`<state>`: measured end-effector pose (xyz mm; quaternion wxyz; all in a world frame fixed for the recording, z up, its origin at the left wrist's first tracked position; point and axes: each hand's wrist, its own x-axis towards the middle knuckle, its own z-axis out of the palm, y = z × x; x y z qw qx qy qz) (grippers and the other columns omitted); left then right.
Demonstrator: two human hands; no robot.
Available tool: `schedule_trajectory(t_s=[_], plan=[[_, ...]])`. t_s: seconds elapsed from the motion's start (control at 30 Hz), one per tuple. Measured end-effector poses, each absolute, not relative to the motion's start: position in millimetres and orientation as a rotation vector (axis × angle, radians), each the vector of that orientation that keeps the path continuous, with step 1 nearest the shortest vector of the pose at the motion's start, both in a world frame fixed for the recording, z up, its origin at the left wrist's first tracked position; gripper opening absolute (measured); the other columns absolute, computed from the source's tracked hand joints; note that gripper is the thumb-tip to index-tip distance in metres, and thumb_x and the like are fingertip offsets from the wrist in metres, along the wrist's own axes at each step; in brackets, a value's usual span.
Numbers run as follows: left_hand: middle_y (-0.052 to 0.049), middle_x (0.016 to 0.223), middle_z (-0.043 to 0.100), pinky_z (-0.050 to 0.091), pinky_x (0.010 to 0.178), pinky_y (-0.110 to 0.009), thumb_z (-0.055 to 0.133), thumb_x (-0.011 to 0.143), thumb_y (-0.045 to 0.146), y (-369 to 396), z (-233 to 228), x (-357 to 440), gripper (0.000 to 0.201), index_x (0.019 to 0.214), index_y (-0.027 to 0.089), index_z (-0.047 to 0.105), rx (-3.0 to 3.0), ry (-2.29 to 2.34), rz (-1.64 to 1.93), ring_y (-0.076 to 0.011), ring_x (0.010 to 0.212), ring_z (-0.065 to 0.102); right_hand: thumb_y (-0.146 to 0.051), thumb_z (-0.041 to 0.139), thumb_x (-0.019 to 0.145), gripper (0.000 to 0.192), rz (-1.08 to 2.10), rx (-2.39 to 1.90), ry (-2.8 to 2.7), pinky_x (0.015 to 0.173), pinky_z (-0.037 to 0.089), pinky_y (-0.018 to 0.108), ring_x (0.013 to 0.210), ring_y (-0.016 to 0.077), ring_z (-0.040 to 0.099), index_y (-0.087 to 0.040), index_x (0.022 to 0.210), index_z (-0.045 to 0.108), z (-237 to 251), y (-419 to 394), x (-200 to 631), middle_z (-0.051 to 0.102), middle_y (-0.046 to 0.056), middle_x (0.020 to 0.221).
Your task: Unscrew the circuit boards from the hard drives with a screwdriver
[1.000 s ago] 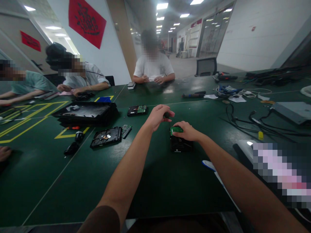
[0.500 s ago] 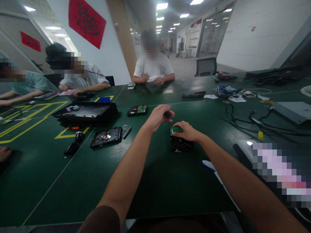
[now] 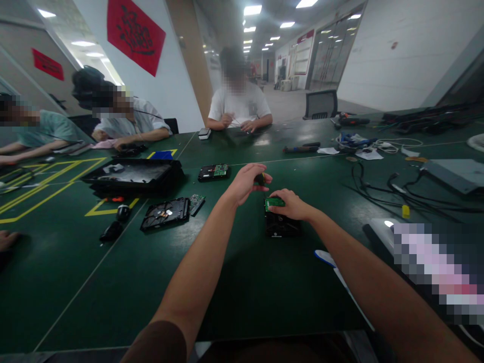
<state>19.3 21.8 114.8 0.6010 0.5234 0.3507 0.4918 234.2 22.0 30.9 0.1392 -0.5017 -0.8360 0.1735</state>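
Observation:
Just ahead of me on the green table lies a black hard drive (image 3: 282,225) with a green circuit board (image 3: 275,201) at its far left part. My right hand (image 3: 290,204) is closed over the drive's far side, fingers on the board's edge. Above the drive's far left corner, my left hand (image 3: 251,182) has its fingers curled round the short dark handle of a screwdriver (image 3: 260,179). Its thin shaft points down toward the board; the tip is too small to make out.
Left of my arm lie another hard drive (image 3: 166,214), a loose circuit board (image 3: 197,203) and a black tray (image 3: 132,174). A third drive (image 3: 214,172) sits farther back. Black cables (image 3: 393,189) and a metal box (image 3: 457,174) are at right. Several people sit around the table.
Both hands and the drive stay in place. The screwdriver handle appears slightly turned within my left fingers.

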Motion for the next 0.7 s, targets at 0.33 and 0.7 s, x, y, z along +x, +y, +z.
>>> schedule_trajectory(t_s=[0.33,0.7], plan=[[-0.009,0.096,0.069,0.053,0.063,-0.023,0.062,0.092,0.034,24.6,116.0,16.0,0.023,0.096,0.016,0.076,1.394,0.881,1.151,-0.0182,0.091,0.065,-0.053,0.071,0.093,0.047,0.557,-1.453,-2.392,0.104,0.048,0.048,0.12,0.0313,0.059,-0.03,0.134,0.066,29.6,23.0,234.0,0.063,0.01,0.127],[-0.01,0.092,0.072,0.059,0.069,-0.03,0.065,0.089,0.032,24.5,113.9,18.5,0.016,0.09,0.016,0.065,1.248,0.846,1.159,-0.0204,0.09,0.069,-0.053,0.071,0.092,0.046,0.589,-1.453,-2.387,0.103,0.048,0.049,0.121,0.0322,0.059,-0.031,0.132,0.066,32.8,21.2,234.2,0.062,0.01,0.127]])
